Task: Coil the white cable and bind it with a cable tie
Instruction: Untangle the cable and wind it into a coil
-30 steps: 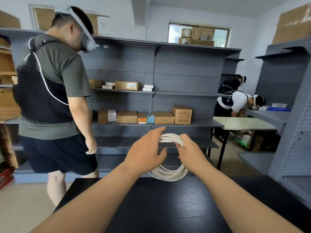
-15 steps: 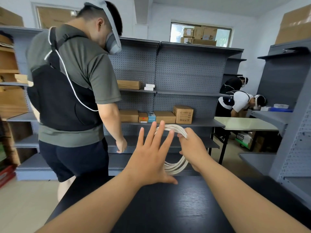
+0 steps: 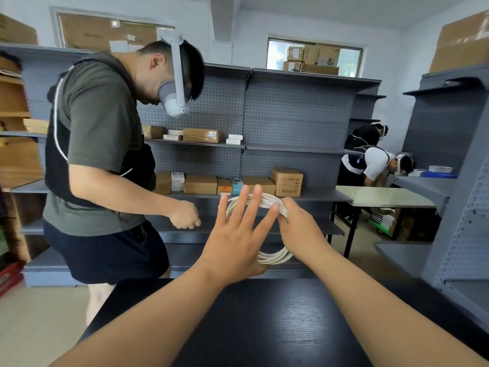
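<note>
Black table (image 3: 264,327) fills the near field at 6 o'clock. Both bare forearms cross over it toward centre frame.

White cable (image 3: 276,257) is wound into a multi-turn ring. It is held in the air past the table's far edge, just right of centre, and does not rest on the top. The ring stands upright with its flat face toward the wearer, so the hole axis runs near-to-far. The visible outline is a bit taller than wide, long axis roughly 12 to 6.

Left hand (image 3: 232,247): back of hand to camera, fingers straight and splayed, pointing to about 12–1 o'clock. It lies across the ring's near face and covers the 7-to-11 side. It grips nothing; palm contact can't be confirmed.

Right hand (image 3: 301,234): fingers curled round the bundle at the ring's 1–2 o'clock, clamping the turns together. The hand hides the 3 o'clock side. The bottom arc shows between the two wrists at 5–6 o'clock.

Further out:
- At 9 o'clock a person (image 3: 100,144) in an olive T-shirt and black vest bends forward, wearing a white headset (image 3: 176,102).
- Grey pegboard shelving (image 3: 293,115) spans the back at 12 o'clock, with cardboard boxes (image 3: 287,181) on its middle shelves just behind the ring's top.
- At 3 o'clock there is a pale table (image 3: 383,196), with two people (image 3: 370,162) stooping behind it.
- A window (image 3: 312,58) at 12–1 o'clock is stacked with cartons.
</note>
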`<action>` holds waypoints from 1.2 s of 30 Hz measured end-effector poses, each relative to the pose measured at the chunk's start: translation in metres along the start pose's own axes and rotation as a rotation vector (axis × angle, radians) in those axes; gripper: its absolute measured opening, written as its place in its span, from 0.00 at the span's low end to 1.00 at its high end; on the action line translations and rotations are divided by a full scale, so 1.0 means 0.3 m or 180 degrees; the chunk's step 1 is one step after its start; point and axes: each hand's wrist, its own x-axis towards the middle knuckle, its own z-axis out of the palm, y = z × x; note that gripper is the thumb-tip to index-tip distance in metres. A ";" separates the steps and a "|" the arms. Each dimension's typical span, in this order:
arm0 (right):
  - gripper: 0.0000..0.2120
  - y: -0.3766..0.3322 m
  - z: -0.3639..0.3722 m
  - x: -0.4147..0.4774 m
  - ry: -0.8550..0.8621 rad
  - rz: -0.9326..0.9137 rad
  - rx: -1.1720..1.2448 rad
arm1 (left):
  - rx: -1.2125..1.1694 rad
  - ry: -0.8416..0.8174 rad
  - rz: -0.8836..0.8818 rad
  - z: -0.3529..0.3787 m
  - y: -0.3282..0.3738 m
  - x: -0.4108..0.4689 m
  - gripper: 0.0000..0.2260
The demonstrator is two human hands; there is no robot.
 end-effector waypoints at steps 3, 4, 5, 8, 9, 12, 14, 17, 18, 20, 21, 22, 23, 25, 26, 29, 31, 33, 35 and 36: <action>0.05 0.001 -0.006 -0.005 -0.0108 -0.0105 -0.0280 | -0.0007 -0.0089 -0.0028 -0.007 -0.015 0.011 0.53; 0.04 0.001 -0.008 -0.006 -0.0156 -0.0130 -0.0348 | -0.0011 -0.0133 -0.0030 -0.008 -0.019 0.016 0.53; 0.04 0.002 -0.011 -0.007 -0.0216 -0.0146 -0.0407 | -0.0022 -0.0176 -0.0031 -0.008 -0.023 0.020 0.52; 0.05 -0.001 -0.021 -0.011 -0.0375 -0.0163 -0.0500 | -0.0112 -0.0229 -0.0034 -0.004 -0.030 0.023 0.51; 0.05 0.000 -0.024 -0.011 -0.0409 -0.0175 -0.0506 | -0.0148 -0.0224 -0.0023 0.000 -0.032 0.022 0.51; 0.06 -0.002 -0.030 -0.014 -0.0424 -0.0233 -0.0433 | -0.0348 -0.0124 -0.0041 0.011 -0.034 0.022 0.50; 0.06 -0.007 -0.033 -0.014 -0.0409 -0.0241 -0.0374 | -0.0495 -0.0001 -0.0046 0.021 -0.038 0.026 0.47; 0.08 -0.017 -0.035 -0.011 -0.0380 -0.0195 -0.0201 | -0.0597 0.0085 -0.0059 0.044 -0.038 0.029 0.43; 0.08 -0.019 -0.035 -0.009 -0.0371 -0.0185 -0.0146 | -0.0617 0.0122 -0.0106 0.052 -0.034 0.029 0.42; 0.08 -0.024 -0.033 -0.006 -0.0342 -0.0168 -0.0044 | -0.0640 0.0209 -0.0200 0.068 -0.024 0.026 0.38; 0.08 -0.026 -0.031 -0.005 -0.0329 -0.0151 0.0031 | -0.0621 0.0245 -0.0215 0.075 -0.020 0.026 0.37; 0.08 -0.026 -0.029 -0.006 -0.0327 -0.0125 0.0127 | -0.0578 0.0280 -0.0207 0.082 -0.018 0.026 0.36; 0.08 -0.025 -0.026 -0.006 -0.0337 -0.0089 0.0233 | -0.0535 0.0335 -0.0191 0.088 -0.018 0.027 0.35; 0.08 -0.022 -0.021 -0.007 -0.0362 -0.0019 0.0395 | -0.0494 0.0467 -0.0176 0.096 -0.023 0.030 0.33; 0.08 -0.021 -0.019 -0.008 -0.0364 0.0002 0.0422 | -0.0484 0.0498 -0.0164 0.099 -0.026 0.032 0.34; 0.09 -0.017 -0.018 -0.011 -0.0347 0.0029 0.0407 | -0.0481 0.0509 -0.0085 0.096 -0.034 0.033 0.33; 0.10 -0.012 -0.020 -0.012 -0.0342 0.0040 0.0373 | -0.0504 0.0494 -0.0057 0.091 -0.040 0.033 0.31; 0.08 -0.007 -0.023 -0.011 -0.0332 0.0053 0.0282 | -0.0527 0.0454 -0.0048 0.084 -0.045 0.034 0.30; 0.08 -0.002 -0.024 -0.010 -0.0312 0.0071 0.0177 | -0.0575 0.0399 -0.0031 0.075 -0.051 0.039 0.27; 0.08 0.003 -0.024 -0.009 -0.0309 0.0057 0.0105 | -0.0617 0.0359 -0.0013 0.071 -0.055 0.043 0.25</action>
